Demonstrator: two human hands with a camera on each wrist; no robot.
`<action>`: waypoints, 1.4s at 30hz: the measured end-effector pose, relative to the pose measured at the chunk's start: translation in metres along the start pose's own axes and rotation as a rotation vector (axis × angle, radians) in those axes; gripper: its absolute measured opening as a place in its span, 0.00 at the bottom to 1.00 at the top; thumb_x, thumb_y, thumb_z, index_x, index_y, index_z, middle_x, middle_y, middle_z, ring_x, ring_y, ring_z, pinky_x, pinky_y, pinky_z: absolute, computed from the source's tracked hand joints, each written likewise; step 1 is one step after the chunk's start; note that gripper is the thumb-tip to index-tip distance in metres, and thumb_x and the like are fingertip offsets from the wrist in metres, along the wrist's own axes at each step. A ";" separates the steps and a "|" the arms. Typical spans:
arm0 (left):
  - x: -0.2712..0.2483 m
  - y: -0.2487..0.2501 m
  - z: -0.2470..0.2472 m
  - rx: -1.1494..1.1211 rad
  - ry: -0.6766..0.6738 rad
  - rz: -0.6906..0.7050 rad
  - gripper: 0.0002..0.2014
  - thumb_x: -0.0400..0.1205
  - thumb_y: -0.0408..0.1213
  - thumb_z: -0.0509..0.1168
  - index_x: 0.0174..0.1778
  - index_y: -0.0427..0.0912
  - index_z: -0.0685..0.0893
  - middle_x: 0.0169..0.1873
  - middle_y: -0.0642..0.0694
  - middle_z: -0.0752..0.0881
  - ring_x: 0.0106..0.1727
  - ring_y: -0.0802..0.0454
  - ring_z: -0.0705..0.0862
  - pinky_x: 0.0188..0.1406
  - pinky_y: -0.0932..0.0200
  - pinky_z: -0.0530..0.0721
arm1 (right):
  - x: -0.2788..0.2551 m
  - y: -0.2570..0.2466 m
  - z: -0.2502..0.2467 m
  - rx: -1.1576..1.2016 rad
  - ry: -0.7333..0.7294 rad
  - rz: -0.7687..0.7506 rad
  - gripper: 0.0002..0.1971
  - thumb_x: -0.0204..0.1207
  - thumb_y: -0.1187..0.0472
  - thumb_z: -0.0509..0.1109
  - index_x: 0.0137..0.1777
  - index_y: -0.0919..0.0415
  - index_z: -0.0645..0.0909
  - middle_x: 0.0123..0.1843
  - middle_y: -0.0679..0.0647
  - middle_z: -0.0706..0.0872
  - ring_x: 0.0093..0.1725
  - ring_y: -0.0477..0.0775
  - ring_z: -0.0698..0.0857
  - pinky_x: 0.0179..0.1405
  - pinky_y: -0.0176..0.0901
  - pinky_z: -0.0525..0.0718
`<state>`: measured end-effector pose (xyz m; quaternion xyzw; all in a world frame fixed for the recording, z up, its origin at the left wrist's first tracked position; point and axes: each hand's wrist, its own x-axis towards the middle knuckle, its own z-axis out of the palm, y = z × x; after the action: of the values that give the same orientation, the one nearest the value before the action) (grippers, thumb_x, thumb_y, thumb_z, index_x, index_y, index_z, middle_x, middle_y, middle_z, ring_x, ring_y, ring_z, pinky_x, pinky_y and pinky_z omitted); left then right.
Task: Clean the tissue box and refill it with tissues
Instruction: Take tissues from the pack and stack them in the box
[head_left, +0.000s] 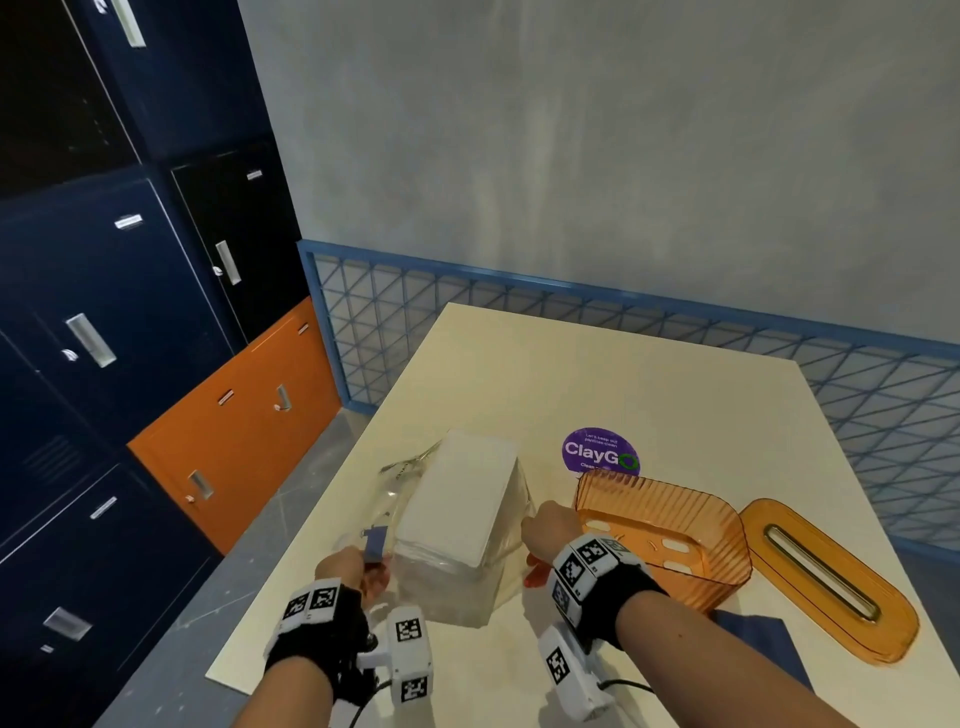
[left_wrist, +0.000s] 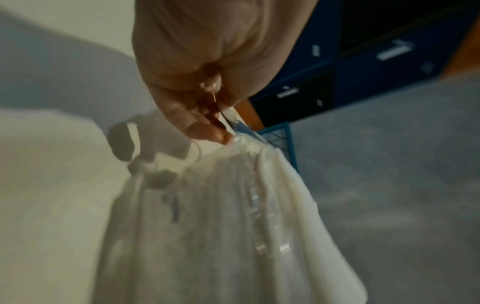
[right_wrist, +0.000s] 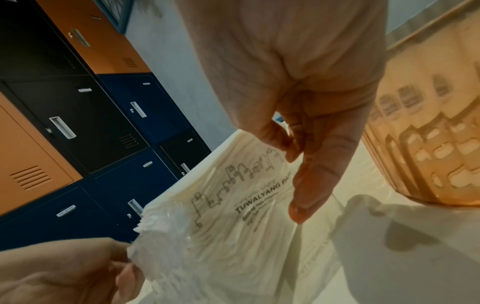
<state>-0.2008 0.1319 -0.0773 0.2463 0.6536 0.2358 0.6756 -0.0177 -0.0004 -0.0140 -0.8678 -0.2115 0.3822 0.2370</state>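
Note:
A white stack of tissues (head_left: 457, 504) in a clear plastic wrapper (head_left: 511, 525) lies on the cream table (head_left: 623, 374). My left hand (head_left: 358, 566) pinches the wrapper's left edge (left_wrist: 233, 142). My right hand (head_left: 545, 530) pinches the wrapper's right side (right_wrist: 259, 185), which carries printed text. The orange ribbed tissue box (head_left: 670, 535) stands open just right of my right hand, also seen as an orange wall (right_wrist: 428, 123) in the right wrist view. Its orange lid (head_left: 831, 577) with a slot lies flat to the right.
A purple round sticker (head_left: 600, 451) sits on the table behind the box. A dark blue cloth (head_left: 758, 634) lies under my right forearm. Blue and orange lockers (head_left: 130, 312) stand to the left, a blue mesh rail (head_left: 571, 312) behind the table.

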 end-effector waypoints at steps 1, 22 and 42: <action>-0.007 0.004 0.000 0.135 0.080 0.089 0.07 0.85 0.26 0.52 0.50 0.27 0.74 0.31 0.31 0.87 0.28 0.42 0.83 0.22 0.56 0.81 | 0.001 0.001 0.001 -0.037 -0.006 -0.011 0.16 0.82 0.64 0.55 0.58 0.73 0.79 0.61 0.70 0.85 0.43 0.60 0.82 0.54 0.49 0.88; -0.077 -0.017 0.103 1.601 0.115 1.107 0.25 0.82 0.56 0.57 0.68 0.43 0.71 0.67 0.44 0.72 0.69 0.44 0.71 0.59 0.49 0.76 | -0.009 0.112 -0.138 -0.577 0.456 0.064 0.19 0.81 0.58 0.58 0.70 0.61 0.65 0.70 0.60 0.70 0.69 0.62 0.73 0.62 0.52 0.78; -0.091 -0.015 0.111 1.699 0.131 1.074 0.14 0.86 0.31 0.51 0.68 0.38 0.70 0.65 0.43 0.77 0.65 0.46 0.80 0.58 0.56 0.80 | -0.011 0.132 -0.138 -0.553 0.234 0.093 0.08 0.79 0.71 0.61 0.51 0.68 0.81 0.56 0.62 0.88 0.56 0.58 0.87 0.45 0.39 0.82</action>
<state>-0.0934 0.0596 -0.0144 0.8950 0.4434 -0.0218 0.0431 0.1051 -0.1459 -0.0011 -0.9462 -0.2391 0.2180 -0.0034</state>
